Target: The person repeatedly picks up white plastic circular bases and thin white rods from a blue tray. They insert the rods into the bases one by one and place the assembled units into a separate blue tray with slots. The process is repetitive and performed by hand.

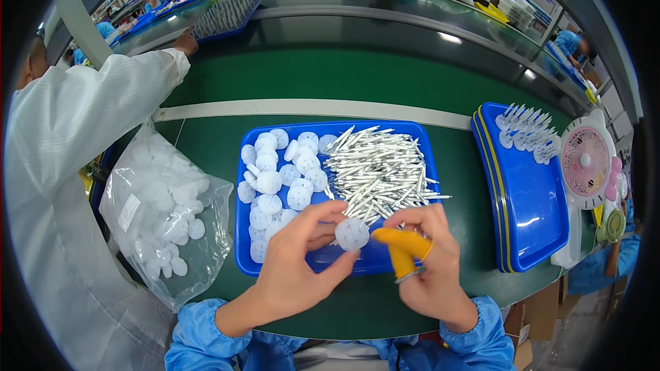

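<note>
My left hand [302, 261] pinches a white round plastic disc [352, 234] by its edge, above the near side of a blue tray [385, 265]. Close by on the right is my right hand [427, 254], with yellow finger covers on two fingers. Those fingers are bent toward the thumb and slightly smeared; anything between them is hidden. Inside the tray, loose white discs [270, 182] fill the left part. A heap of thin white pointed sticks [381, 172] lies on the right.
A clear bag of discs [165, 199] lies left, beside a co-worker's white sleeve [103, 103]. Stacked blue trays [536, 213] stand right, with upright pieces [528, 130] on top and a pink-and-white fan [586, 159] beyond. Across the far side runs a green conveyor belt [330, 62] behind a pale rail.
</note>
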The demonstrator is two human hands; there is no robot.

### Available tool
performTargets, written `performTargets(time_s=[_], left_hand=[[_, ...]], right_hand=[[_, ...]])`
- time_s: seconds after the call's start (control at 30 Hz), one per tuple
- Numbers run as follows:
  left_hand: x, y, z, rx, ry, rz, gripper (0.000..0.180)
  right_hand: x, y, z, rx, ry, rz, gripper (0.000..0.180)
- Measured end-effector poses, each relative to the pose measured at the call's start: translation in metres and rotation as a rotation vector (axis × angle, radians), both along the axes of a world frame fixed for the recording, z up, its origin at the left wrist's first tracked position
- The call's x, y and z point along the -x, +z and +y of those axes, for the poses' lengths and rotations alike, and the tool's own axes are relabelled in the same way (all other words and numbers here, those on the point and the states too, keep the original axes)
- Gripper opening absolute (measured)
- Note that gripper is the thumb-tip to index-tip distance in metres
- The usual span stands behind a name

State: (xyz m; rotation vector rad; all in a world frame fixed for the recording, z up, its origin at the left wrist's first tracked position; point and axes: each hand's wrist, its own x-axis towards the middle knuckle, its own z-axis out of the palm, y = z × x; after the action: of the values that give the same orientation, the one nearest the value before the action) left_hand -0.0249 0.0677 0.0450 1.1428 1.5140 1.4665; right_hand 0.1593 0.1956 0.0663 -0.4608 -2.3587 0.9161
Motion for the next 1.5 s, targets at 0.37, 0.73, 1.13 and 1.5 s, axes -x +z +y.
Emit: performTargets(time_s=[0.37,0.73,1.13,1.5], left_hand=[[0.037,-0.003,0.004,-0.134,0.257,0.094,0.042],[0.045,-0.018,0.019,0.175,0.335,1.121,0.037],[0.037,-0.021,0.018,0.193,0.359,1.099,0.032],[0.042,-0.030,0.015,0.205,0.360,1.054,0.023]], right_hand=[[0.000,0.002,0.006,0.479,-0.139,-0.024,0.018],[-0.004,-0.016,0.001,0.114,0.047,-0.133,0.022],[-0.140,0.042,0.137,-0.079,-0.721,-0.133,0.021],[-0.163,0.030,0.225,-0.152,-0.738,-0.335,0.034]])
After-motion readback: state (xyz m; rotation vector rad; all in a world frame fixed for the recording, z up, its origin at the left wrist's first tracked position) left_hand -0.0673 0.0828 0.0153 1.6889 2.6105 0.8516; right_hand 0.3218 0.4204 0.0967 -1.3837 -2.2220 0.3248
